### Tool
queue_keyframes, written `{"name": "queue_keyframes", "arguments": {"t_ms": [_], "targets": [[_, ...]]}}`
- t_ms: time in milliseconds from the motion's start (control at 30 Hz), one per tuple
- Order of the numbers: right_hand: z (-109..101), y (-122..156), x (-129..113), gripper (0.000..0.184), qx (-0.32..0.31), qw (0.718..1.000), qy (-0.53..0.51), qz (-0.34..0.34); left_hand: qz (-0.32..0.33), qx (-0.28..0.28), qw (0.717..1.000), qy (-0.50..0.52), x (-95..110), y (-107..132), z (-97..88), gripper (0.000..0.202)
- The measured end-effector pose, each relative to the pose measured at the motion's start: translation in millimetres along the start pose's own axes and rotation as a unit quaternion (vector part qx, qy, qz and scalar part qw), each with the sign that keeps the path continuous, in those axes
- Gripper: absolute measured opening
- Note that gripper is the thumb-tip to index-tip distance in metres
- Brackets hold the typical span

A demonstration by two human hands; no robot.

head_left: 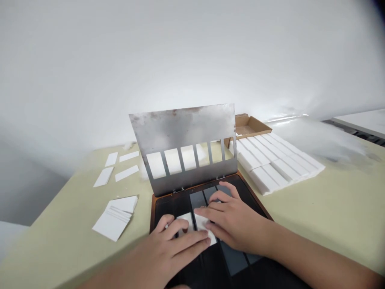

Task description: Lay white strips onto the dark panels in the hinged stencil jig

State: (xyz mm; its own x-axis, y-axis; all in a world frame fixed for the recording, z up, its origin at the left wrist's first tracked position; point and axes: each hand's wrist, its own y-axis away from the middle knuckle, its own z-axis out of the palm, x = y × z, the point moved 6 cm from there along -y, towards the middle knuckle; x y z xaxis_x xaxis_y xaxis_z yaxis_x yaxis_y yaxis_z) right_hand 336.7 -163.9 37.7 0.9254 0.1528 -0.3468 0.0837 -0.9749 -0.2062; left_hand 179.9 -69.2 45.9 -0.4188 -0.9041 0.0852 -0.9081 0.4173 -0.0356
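Observation:
A black work board [164, 206] with a brown wooden rim lies in front of me, a metal plate [186, 128] with rectangular cut-outs standing tilted up on hinges at its far edge. Dark grey strips [233, 257] are set in the board. Two small white rectangular pieces [202, 222] lie side by side near its middle. My left hand [177, 245] rests on these with its fingers stretched out, the fingertips on the right-hand piece. From the right, my right hand [231, 218] touches that same piece with thumb and index finger, its other fingers spread over the strips.
Left of the board are a fanned stack of white cards [112, 224] and several single white cards [104, 176]. On the right sit rows of stacked white pieces [270, 160], with an open cardboard box [251, 126] behind them. A pale yellow table [300, 220] carries everything, against a white wall.

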Motion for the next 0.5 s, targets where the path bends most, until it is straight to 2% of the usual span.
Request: {"name": "queue_keyframes", "arguments": {"t_ms": [133,333,500], "targets": [[-1,1,-1,0.04,0.002,1.0,-0.002,-0.005,-0.031,-0.029,0.999,0.005,0,-2,-2.3,0.093],[4,2,10,0.058,0.012,0.996,0.085,0.03,-0.067,-0.1,0.993,0.006,4,-11,-13.3,0.078],[5,2,11,0.053,0.005,0.994,0.1,0.039,-0.057,-0.069,0.996,0.023,4,-12,-18.6,0.075]]}}
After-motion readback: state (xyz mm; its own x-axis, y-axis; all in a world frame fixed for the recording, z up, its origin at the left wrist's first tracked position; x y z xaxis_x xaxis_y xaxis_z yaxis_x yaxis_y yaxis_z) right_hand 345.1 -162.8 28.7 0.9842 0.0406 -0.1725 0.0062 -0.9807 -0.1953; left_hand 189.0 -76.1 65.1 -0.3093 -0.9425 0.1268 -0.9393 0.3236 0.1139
